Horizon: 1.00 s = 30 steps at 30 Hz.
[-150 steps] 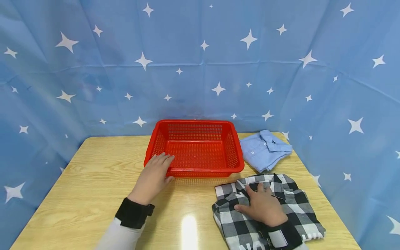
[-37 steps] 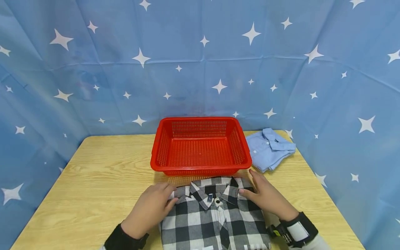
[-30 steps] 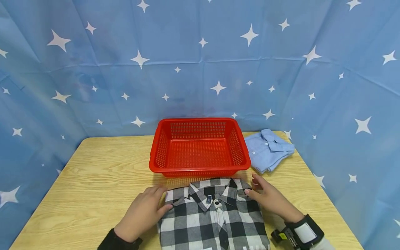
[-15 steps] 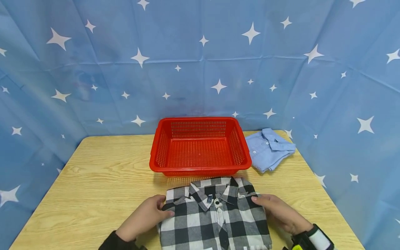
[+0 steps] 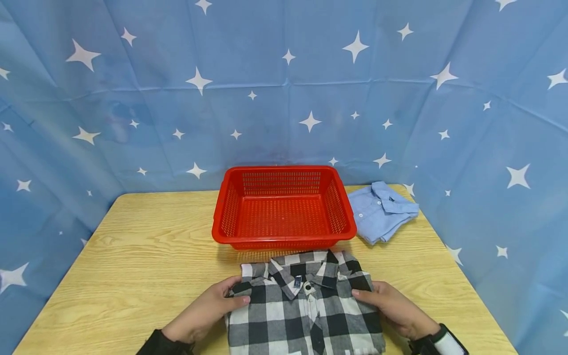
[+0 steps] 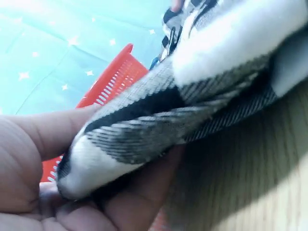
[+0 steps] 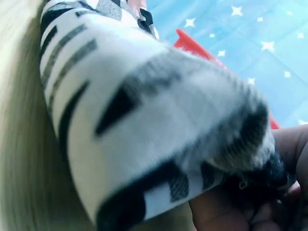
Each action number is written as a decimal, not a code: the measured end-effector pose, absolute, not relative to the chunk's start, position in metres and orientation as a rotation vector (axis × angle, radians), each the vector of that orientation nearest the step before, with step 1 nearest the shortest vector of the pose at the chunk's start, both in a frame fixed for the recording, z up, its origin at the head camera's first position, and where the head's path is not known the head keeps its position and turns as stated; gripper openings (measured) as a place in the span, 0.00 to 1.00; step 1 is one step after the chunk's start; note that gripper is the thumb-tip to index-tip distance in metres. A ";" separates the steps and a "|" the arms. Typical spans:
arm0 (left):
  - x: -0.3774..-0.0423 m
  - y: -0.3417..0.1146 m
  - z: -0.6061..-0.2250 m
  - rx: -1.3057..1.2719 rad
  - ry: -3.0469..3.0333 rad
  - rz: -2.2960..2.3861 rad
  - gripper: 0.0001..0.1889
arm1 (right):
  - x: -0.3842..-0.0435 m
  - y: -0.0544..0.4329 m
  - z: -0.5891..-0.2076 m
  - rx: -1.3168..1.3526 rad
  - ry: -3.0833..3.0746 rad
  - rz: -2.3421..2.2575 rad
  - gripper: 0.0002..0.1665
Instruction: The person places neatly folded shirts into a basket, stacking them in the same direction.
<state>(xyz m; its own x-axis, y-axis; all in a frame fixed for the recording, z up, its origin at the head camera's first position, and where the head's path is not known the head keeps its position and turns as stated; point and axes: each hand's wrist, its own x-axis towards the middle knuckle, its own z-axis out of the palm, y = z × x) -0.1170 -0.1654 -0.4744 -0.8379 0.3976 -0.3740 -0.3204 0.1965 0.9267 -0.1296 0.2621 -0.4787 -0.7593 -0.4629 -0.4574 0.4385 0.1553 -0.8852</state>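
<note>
A black, white and grey checked shirt [image 5: 290, 310], folded with its collar toward the basket, lies at the near middle of the table. My left hand [image 5: 208, 310] grips its left edge, thumb on top; in the left wrist view the fingers [image 6: 139, 197] pass under the folded cloth [image 6: 144, 115]. On the opposite edge my right hand [image 5: 399, 308] pinches the shirt, thumb above. The right wrist view has the shirt's folded side [image 7: 144, 120] close up, with fingers [image 7: 221, 211] beneath it. The shirt's lower end is cut off by the head view's bottom edge.
Just beyond the collar stands a red plastic basket [image 5: 284, 243] with nothing in it. A folded light blue shirt [image 5: 381, 212] lies right of the basket, near the edge of the wooden table [image 5: 146, 246]. Behind hangs a blue star-patterned curtain [image 5: 266, 113].
The checked shirt moved from the right to the middle earlier. Over the last second both hands slid nearer along its sides and took hold of its edges. The basket and blue shirt stay put.
</note>
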 end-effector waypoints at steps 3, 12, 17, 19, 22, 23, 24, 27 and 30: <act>-0.118 -0.167 -0.479 0.093 1.869 1.729 0.26 | -0.130 0.261 -0.481 -0.018 1.770 -1.694 0.23; -0.118 -0.170 -0.483 0.083 1.852 1.776 0.19 | -0.129 0.259 -0.482 -0.047 1.775 -1.718 0.19; -0.112 -0.173 -0.464 0.109 1.845 1.777 0.19 | -0.120 0.262 -0.465 -0.098 1.723 -1.732 0.20; -0.108 -0.175 -0.451 0.132 1.848 1.772 0.20 | -0.115 0.265 -0.453 -0.150 1.699 -1.743 0.18; -0.102 -0.181 -0.424 0.191 1.846 1.777 0.23 | -0.108 0.270 -0.429 -0.262 1.644 -1.772 0.17; -0.101 -0.183 -0.414 0.208 1.844 1.789 0.24 | -0.107 0.272 -0.421 -0.304 1.624 -1.784 0.17; -0.101 -0.185 -0.404 0.224 1.837 1.803 0.26 | -0.107 0.273 -0.412 -0.342 1.607 -1.793 0.19; -0.109 -0.189 -0.373 0.230 1.900 1.832 0.28 | -0.115 0.275 -0.386 -0.431 1.598 -1.825 0.20; -0.128 -0.187 -0.346 0.204 2.058 1.839 0.28 | -0.131 0.268 -0.358 -0.427 1.685 -1.860 0.17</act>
<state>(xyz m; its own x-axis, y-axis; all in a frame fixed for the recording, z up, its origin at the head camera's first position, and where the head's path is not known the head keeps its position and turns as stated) -0.1276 -0.1875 -0.3463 -0.9203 0.3489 -0.1770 -0.1368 0.1371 0.9811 -0.1306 0.2685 -0.3582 -0.7763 -0.6129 -0.1474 0.2072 -0.0273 -0.9779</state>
